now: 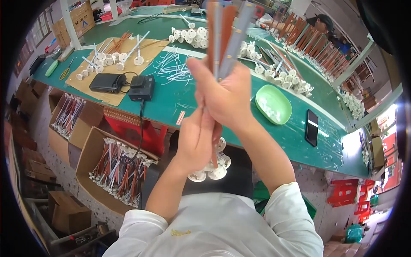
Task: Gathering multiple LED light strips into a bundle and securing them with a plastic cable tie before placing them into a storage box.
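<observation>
A bundle of LED strips (pixel 221 40), some brown and some grey with small yellow chips, stands nearly upright in front of me. My right hand (pixel 229 96) is closed round its middle, with the thumb on the left side. Just below, my left hand (pixel 198 137) is closed on the lower part of the same bundle, touching the right hand. White round bases (pixel 217 170) hang at the bundle's lower end, over my lap. My palms and fingers hide where strips and bases meet.
On the green table (pixel 171 107) lie white wires (pixel 173 66), black boxes (pixel 143 88), a phone (pixel 311 127) and a green bowl (pixel 274 105) of small white pieces. More round-based strips lie behind. Strip-filled cartons (pixel 117 171) stand lower left. A co-worker (pixel 320 25) is at far right.
</observation>
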A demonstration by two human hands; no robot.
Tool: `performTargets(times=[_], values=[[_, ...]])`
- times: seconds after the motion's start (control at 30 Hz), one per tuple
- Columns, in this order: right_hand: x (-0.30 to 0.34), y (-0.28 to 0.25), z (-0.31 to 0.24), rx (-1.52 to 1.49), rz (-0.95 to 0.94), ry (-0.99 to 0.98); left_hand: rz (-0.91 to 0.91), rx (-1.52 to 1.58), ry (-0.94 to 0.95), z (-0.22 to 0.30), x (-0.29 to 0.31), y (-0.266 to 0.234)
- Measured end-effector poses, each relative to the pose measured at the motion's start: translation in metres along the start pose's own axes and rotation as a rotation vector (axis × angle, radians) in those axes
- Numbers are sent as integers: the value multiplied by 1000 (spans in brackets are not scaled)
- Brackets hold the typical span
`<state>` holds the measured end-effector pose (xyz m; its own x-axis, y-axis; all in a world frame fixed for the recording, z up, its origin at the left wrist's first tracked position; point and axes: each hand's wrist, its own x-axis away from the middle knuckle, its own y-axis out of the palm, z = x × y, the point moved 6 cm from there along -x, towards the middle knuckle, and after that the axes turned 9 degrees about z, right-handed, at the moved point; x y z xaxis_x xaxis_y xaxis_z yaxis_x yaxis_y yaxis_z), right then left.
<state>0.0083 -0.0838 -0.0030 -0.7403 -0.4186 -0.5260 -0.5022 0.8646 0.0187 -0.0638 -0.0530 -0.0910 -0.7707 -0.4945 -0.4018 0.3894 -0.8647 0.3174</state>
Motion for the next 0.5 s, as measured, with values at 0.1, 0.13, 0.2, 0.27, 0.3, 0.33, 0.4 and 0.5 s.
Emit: performTargets(times=[0.1, 0.13, 0.2, 0.27, 0.3, 0.33, 0.4, 0.5], values=[[13, 10, 6, 133, -3, 18, 32, 90, -36, -6, 14, -9], [20, 15, 9, 116, -59, 16, 39, 120, -59, -6, 21, -11], [31, 22, 8, 140, -233, 47, 55, 172, -124, -5, 32, -18], [33, 17, 23, -16, -267, 72, 110, 219, -248, -7, 45, -31], [31, 11, 26, -166, -294, 93, 103, 219, -248, -6, 45, -37], [27, -2, 26, -184, -359, 212, 101, 198, -215, -5, 46, -50], [0, -38, 47, 487, -28, -69, 165, 107, -176, -5, 46, -67], [-10, -71, 98, 898, -4, 50, 166, 122, -165, -8, 37, -69]])
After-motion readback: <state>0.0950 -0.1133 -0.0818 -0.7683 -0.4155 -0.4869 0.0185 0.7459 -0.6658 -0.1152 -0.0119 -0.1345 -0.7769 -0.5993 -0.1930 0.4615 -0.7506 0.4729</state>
